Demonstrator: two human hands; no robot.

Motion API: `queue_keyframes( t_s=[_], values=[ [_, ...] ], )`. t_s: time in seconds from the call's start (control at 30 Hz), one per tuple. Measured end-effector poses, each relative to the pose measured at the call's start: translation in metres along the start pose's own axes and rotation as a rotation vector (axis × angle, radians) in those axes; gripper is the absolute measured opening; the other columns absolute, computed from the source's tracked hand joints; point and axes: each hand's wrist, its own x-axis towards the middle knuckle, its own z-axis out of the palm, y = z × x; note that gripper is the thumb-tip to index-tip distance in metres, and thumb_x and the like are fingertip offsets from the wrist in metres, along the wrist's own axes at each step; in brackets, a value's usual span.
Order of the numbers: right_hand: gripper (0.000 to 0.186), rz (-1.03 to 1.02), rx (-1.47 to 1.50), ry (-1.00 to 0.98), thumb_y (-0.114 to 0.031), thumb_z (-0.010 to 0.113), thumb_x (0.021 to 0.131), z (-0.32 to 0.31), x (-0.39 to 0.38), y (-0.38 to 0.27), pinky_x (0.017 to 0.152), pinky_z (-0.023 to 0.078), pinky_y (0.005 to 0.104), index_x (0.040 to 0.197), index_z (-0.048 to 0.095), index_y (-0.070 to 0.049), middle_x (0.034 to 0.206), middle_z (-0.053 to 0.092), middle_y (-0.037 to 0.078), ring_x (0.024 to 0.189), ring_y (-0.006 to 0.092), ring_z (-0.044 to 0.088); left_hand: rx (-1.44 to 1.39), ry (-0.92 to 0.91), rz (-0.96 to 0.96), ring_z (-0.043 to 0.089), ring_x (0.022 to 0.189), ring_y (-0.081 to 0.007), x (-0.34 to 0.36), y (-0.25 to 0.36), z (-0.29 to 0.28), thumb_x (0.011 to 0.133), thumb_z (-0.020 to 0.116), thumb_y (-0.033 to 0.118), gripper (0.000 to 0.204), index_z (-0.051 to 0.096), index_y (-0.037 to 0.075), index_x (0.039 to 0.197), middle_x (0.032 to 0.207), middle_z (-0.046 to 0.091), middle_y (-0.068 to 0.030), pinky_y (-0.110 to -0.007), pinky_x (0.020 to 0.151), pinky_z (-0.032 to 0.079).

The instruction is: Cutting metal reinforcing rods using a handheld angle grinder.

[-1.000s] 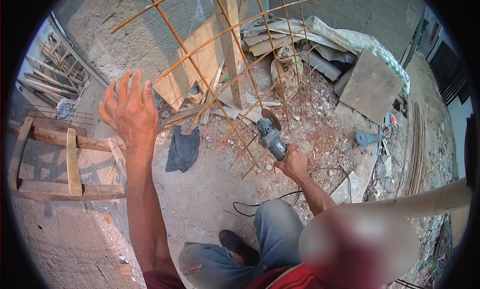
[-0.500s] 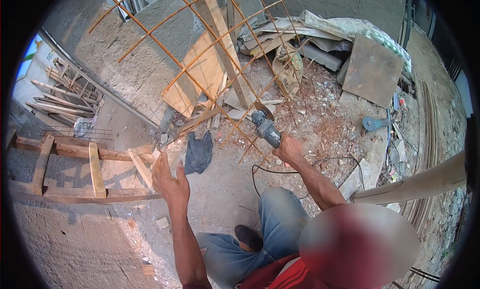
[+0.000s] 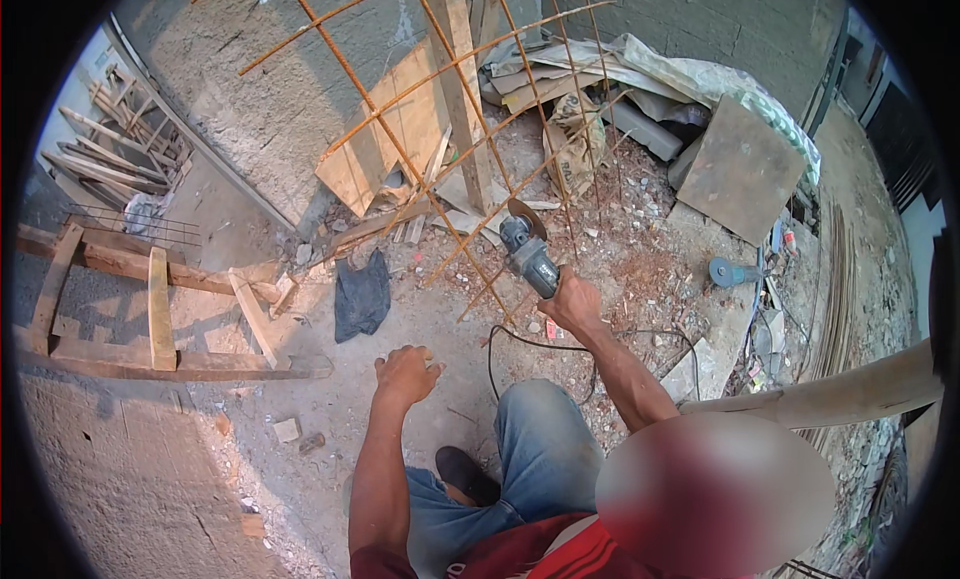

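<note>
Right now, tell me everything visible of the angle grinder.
The angle grinder has a dark blue-grey body, a metal-looking head and a thin, round brownish disc. The right hand grips its rear end; its head points forward, slightly left, beside the rusty mesh. Whether the disc touches the mesh or spins, I cannot tell.

Faded blue jeans (image 3: 545,439) here, paler at the knee, with a dark, rounded shoe (image 3: 468,476) below! Up top, a maroon shirt (image 3: 495,557), a pale strip, then a bright red panel (image 3: 600,551); the maroon sleeve (image 3: 383,564) stops short, leaving left hand (image 3: 408,375) and right hand (image 3: 573,301) bare.
</note>
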Motion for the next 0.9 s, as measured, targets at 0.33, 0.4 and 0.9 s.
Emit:
queue_keyframes(
  t_s=[0.33, 0.4, 0.9],
  values=[
    [0.053, 0.032, -0.028, -0.041, -0.024, 0.073, 0.061, 0.005, 0.004, 0.002, 0.067, 0.052, 0.0444, 0.104, 0.054, 0.002, 0.079, 0.066, 0.022, 0.072, 0.0374, 0.066, -0.004, 0.252, -0.138, 0.056, 0.108, -0.0301, -0.001, -0.009, -0.018, 0.088, 0.062, 0.036, 0.028, 0.070, 0.012, 0.100, 0.110, 0.064, -0.0091, -0.056, 0.097, 0.031],
    [0.053, 0.018, -0.028, -0.039, -0.024, 0.073, 0.061, 0.009, 0.006, 0.005, 0.066, 0.052, 0.0444, 0.104, 0.054, 0.002, 0.079, 0.066, 0.022, 0.071, 0.0372, 0.066, -0.019, 0.239, -0.212, 0.055, 0.110, -0.0305, -0.001, -0.013, -0.021, 0.088, 0.062, 0.036, 0.026, 0.071, 0.013, 0.097, 0.110, 0.064, -0.0090, -0.059, 0.099, 0.030],
    [0.048, -0.001, -0.046, -0.061, -0.021, 0.071, 0.064, 0.004, 0.005, 0.002, 0.069, 0.053, 0.0450, 0.102, 0.055, 0.003, 0.080, 0.066, 0.023, 0.075, 0.0369, 0.067, -0.074, 0.298, -0.342, 0.052, 0.114, -0.0322, -0.009, -0.016, -0.031, 0.088, 0.061, 0.034, 0.024, 0.071, 0.013, 0.096, 0.112, 0.063, -0.0100, -0.063, 0.103, 0.025]
  ],
)
